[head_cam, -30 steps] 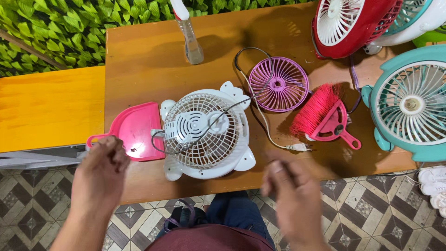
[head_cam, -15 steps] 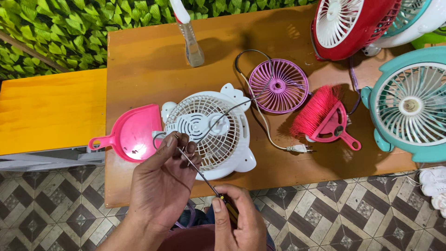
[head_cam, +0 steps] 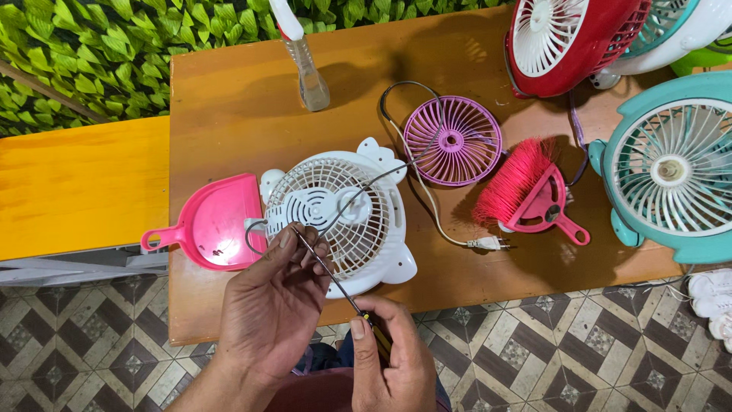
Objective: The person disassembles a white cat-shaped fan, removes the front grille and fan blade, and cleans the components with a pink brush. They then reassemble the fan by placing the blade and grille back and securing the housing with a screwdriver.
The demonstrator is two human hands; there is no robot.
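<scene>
A long brown wooden table fills most of the view, with a lower orange wooden bench just beside its left end and a wall of green artificial leaves behind both. At the table's right edge sits a big teal plastic fan with a white grille, and above it a red round fan with white blades leans at the far corner. Near the front edge lies a white plastic fan housing with a slotted grille and small rounded ears, face down, a thin grey cable looping across its back. A pink plastic dustpan lies touching its left side. To the right rest a purple round fan grille, a pink hand brush with red bristles, and a white cord ending in a two-pin plug. A clear plastic spray bottle stands upright at the far side.

The left hand pinches the grey cable between narrowly closed fingers, right over the white housing's front edge. The right hand is closed around the dark handle of a slim metal screwdriver, whose shaft slants up to the left hand's fingertips at the housing
</scene>
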